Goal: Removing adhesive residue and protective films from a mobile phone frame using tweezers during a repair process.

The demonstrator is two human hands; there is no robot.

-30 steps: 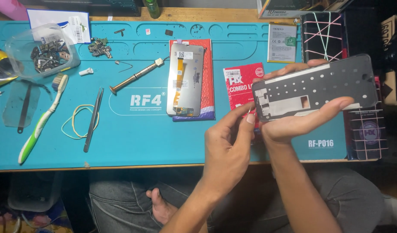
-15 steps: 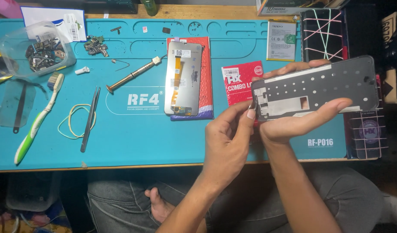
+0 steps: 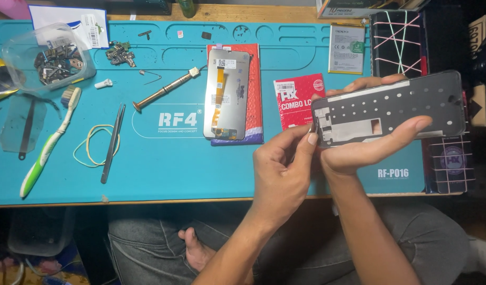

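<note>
Over a wooden bench (image 3: 285, 11) under a teal mat (image 3: 163, 163), phone frame (image 3: 390, 108) held flat in right grip (image 3: 369, 142), left grip (image 3: 285, 169) pinching its end; clear tub (image 3: 45, 58) of small parts far left.

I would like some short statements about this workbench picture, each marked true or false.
1. The right hand holds the dark perforated phone frame above the teal rubber work mat. True.
2. The left hand rests flat on the mat. False: its fingers touch the frame's left end.
3. The green and white toothbrush lies left of the black metal tweezers. True.
4. The grey phone screen panel stands upright. False: it lies flat, back side up.
5. The yellow rubber band is inside the clear plastic box. False: it lies on the mat.
</note>
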